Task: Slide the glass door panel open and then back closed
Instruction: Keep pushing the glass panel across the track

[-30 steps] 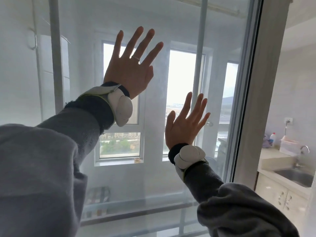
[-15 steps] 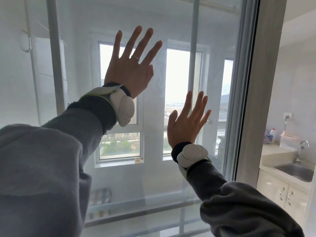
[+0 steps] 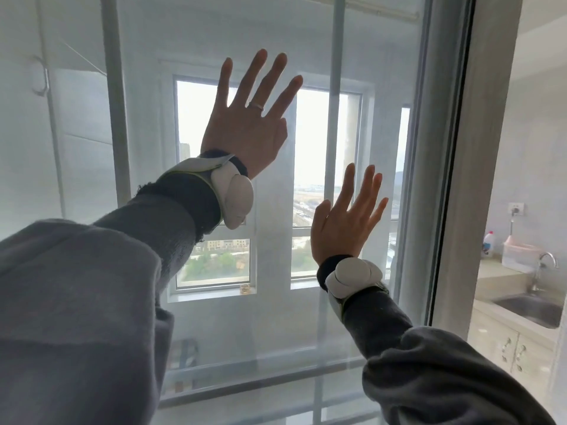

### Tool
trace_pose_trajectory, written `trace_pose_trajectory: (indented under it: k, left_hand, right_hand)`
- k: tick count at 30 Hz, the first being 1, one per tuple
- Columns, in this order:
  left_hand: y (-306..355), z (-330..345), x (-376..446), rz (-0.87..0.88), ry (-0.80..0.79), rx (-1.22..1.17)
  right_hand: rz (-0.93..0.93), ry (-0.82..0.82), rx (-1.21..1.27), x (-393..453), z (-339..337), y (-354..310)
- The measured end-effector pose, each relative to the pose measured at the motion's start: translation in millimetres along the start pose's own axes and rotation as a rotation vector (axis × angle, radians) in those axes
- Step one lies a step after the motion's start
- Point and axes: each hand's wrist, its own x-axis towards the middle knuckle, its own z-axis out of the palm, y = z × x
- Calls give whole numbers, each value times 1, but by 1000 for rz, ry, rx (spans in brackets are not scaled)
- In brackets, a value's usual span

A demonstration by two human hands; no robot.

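The glass door panel (image 3: 306, 326) fills most of the view, hazy and see-through. Its grey upright frame (image 3: 445, 210) stands at the right. My left hand (image 3: 245, 130) lies flat against the glass up high, fingers spread, with a ring on one finger. My right hand (image 3: 343, 225) is lower and to the right, also flat on the glass with fingers apart, a short way left of the frame. Both wrists carry white strapped devices over grey sleeves. Neither hand holds anything.
To the right of the frame is an open gap showing a kitchen counter with a steel sink (image 3: 530, 309), a tap and bottles. Behind the glass are a thin vertical bar (image 3: 336, 148), bright windows (image 3: 214, 265) and a wider bar (image 3: 116, 118) at the left.
Both hands stay flat on the glass and have shifted slightly right towards the frame. The thin bar behind the glass has drifted left against the far windows.
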Motion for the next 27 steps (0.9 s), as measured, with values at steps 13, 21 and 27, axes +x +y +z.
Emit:
trace_pose_trajectory:
  k: [13, 21, 27]
  left_hand:
    - [35, 10, 16, 21, 50, -22]
    - [56, 14, 26, 12, 50, -38]
    - [73, 19, 36, 14, 57, -27]
  right_hand:
    - [-15, 34, -1, 13, -2, 38]
    - [-7, 19, 5, 21, -7, 58]
    - [-3, 4, 3, 28, -9, 76]
